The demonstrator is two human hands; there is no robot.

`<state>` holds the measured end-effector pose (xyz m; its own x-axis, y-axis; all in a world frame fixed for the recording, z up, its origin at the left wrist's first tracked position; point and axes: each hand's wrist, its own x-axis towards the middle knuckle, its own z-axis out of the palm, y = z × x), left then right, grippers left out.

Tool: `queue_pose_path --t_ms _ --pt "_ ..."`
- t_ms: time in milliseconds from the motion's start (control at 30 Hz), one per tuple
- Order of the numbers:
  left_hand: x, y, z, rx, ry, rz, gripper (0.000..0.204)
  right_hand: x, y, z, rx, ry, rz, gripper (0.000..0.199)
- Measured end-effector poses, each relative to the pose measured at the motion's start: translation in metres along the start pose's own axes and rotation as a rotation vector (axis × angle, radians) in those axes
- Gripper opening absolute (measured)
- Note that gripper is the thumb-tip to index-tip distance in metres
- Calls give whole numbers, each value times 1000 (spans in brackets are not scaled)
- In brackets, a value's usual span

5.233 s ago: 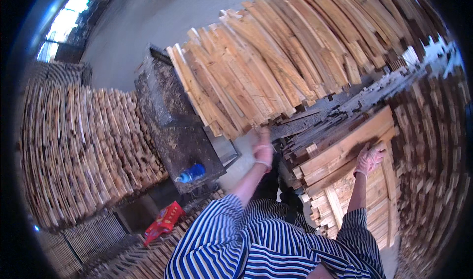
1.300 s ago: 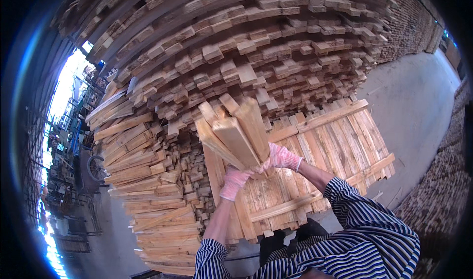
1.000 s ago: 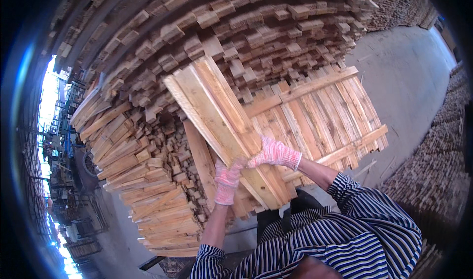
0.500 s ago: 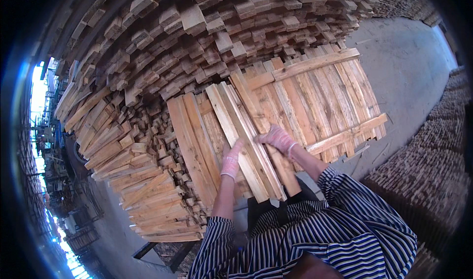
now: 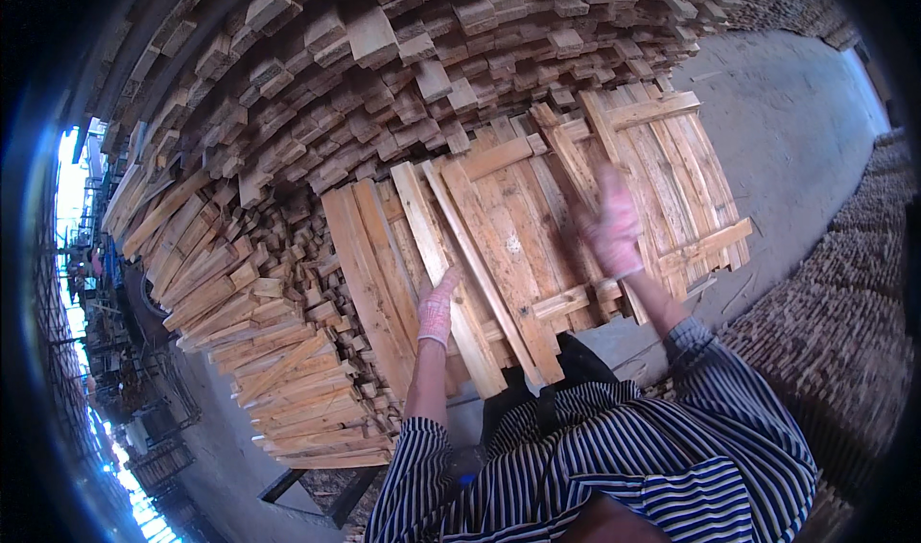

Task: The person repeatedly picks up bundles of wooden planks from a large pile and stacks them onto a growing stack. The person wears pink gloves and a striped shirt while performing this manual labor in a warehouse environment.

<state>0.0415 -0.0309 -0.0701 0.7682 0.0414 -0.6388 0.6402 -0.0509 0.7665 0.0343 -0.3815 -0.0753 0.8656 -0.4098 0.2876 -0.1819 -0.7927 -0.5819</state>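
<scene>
- Left hand (image 5: pixel 436 305) in a pink glove lies flat, fingers out, on the long loose boards (image 5: pixel 451 265), probably pressing them level. No real grasp.
- Right hand (image 5: pixel 610 224) is blurred above the pallet (image 5: pixel 672 174); can't tell its grip.
- Boards run away from the left palm; the plank stack (image 5: pixel 317 92) is beyond.
- No labels or signs visible.

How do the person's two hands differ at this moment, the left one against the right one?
The left hand is sharp in the picture and rests on a loose plank; the right hand is blurred and lifted above the slatted pallet, holding nothing. The left hand sits lower, nearer the body; the right hand reaches further out. Both wear pink gloves, and striped sleeves cover the upper arms.
</scene>
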Motion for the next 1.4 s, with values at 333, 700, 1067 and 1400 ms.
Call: queue_pose_path --t_ms 333,700,1067,1400 --pt "11 -13 -15 238 184 70 88 -124 -199 91 -24 -588 17 69" --pt "3 -3 2 287 195 175 83 -140 -199 105 -222 -409 25 56" --pt "-6 -10 7 370 263 284 91 -106 -175 34 -252 -493 134 82" --pt "15 -22 0 580 302 274 87 -116 -184 79 103 -539 232 68"
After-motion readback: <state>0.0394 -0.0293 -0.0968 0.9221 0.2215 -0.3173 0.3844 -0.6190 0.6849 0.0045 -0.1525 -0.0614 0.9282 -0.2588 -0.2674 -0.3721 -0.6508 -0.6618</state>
